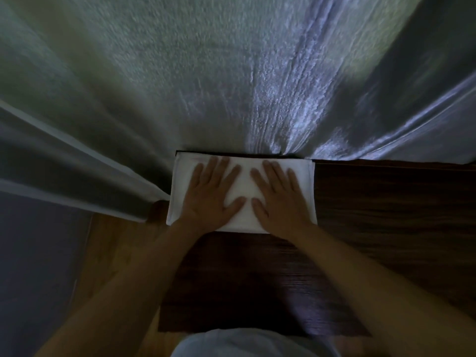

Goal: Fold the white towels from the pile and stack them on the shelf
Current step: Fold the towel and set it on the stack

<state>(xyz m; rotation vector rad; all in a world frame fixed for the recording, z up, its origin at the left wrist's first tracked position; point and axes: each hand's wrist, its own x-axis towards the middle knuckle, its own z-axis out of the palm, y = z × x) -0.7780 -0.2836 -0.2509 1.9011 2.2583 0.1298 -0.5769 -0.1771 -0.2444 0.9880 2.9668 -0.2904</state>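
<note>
— What is seen behind the dark wooden surface [386,215]?

— A large pale textured cloth [206,73] is hung there.

— And the folded white towel [244,186]?

— It is laid at the surface's far edge, long axis running left to right. It is pressed flat by the left hand [208,199] and right hand [280,202], fingers straight and spread, nothing gripped, probably to smooth the fold.
</note>
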